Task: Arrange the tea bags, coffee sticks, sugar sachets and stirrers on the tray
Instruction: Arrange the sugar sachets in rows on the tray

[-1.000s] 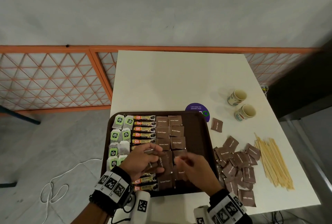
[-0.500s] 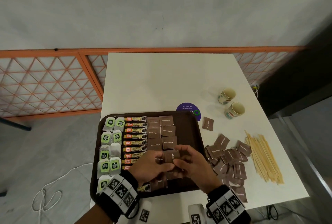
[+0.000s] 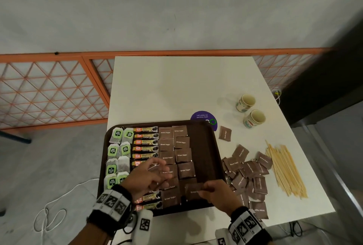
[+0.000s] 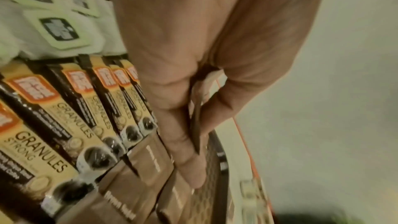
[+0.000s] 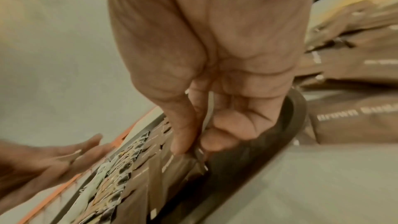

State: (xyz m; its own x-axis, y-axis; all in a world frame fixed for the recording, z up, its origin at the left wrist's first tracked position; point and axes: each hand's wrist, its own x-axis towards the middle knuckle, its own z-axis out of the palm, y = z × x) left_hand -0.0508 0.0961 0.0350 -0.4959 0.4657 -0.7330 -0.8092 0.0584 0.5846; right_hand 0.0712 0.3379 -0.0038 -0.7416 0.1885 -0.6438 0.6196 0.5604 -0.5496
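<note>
**Sugar sachets going down in the tray's near rows**

The right hand (image 3: 220,192) pinches a sachet (image 3: 193,192) by its right edge between thumb and curled fingers, low over the near right part of the filled area of the tray (image 3: 208,146). The left hand (image 3: 146,178) hovers over the sachet column beside the coffee sticks (image 3: 146,141); its wrist view shows a thin sachet (image 4: 196,125) nipped edge-on between thumb and forefinger, the other fingers loosely extended.

The sachets look light, flat and limp, with loose contents that shift, so they probably slide on the tray and on each other. An edge or corner pinch seems the sensible hold, then laying one flat and nudging it square.

Tea bags (image 3: 117,152) fill the tray's left edge, then the sticks, then two columns of sachets; the right strip of the tray is bare. On the table (image 3: 176,87) off the tray's right edge lies a loose pile (image 3: 247,174) of sachets, with the stirrers (image 3: 284,168) beyond it, two cups (image 3: 250,112) near the right edge, and a purple sticker (image 3: 204,117) at the tray's far right corner.

Half a second ago both hands met over one sachet mid-tray; now they have parted, the right dropping towards the near edge, the left drawn back over its column.
</note>
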